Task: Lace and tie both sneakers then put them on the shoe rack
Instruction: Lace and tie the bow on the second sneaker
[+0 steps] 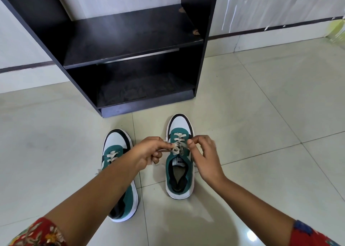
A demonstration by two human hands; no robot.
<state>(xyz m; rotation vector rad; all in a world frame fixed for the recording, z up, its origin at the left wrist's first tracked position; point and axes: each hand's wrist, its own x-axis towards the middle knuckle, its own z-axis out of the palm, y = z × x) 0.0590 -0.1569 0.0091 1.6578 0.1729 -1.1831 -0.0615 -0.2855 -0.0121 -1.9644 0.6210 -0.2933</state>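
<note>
On the pale tiled floor [261, 115], before a black wooden shoe rack [130, 36], two green-and-white sneakers [180, 163] are set; the right one's beige lace [177, 147] is pinched by left hand [149, 150] and right hand [205, 156] fingers.

Only one piece of lettering appears. A white tongue label [180, 161] on the right-hand sneaker [180, 171] carries dark block characters, sitting just below the fingertips of both hands, nearer the wearer than the lace crossing they pinch. The characters are seen upside down and are partly cut off by the collar edge, so the word cannot be read with certainty; it looks like a short brand name of about four letters. The left-hand sneaker [119, 173] shows no legible marking, its tongue being covered by the forearm. No numbers, signs or other labels can be read on the shoe rack [130, 40], floor or wall.
</note>
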